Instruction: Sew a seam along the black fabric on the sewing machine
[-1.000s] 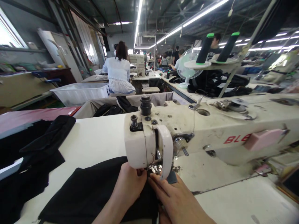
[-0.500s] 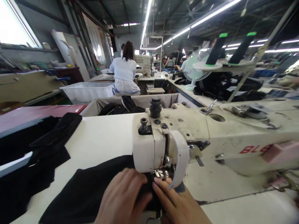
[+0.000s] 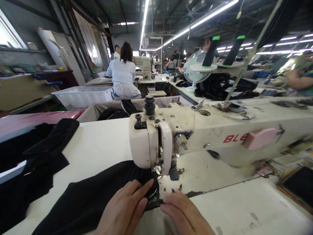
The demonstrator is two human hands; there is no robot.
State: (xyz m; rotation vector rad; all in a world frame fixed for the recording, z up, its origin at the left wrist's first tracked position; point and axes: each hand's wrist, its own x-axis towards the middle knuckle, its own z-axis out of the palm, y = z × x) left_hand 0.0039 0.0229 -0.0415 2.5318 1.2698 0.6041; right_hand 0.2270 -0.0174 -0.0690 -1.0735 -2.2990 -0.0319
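A cream sewing machine (image 3: 144, 143) stands on the white table, its head over black cloth (image 3: 90, 191). My left hand (image 3: 126, 205) lies on the cloth, fingers stretched toward the needle area and resting flat near the cloth's right edge. To its right, my right hand (image 3: 182, 210) has its fingertips at the cloth's edge, just in front of the presser foot (image 3: 157, 169); its fingers are lying flat and slightly curved. The cloth's edge under the foot is partly hidden by my left fingers.
More black cloth (image 3: 46, 147) lies at the left. Behind the machine is a bin (image 3: 97, 106) with black items. A person in white (image 3: 123, 71) sits ahead, near a fan (image 3: 195, 67). Thread cones (image 3: 211, 52) stand on a rack. A pink block (image 3: 260, 138) is on the machine arm.
The view has shifted, so the machine appears further left. My hands have come apart, with the right hand drawn away from the presser foot and the left flatter on the cloth.
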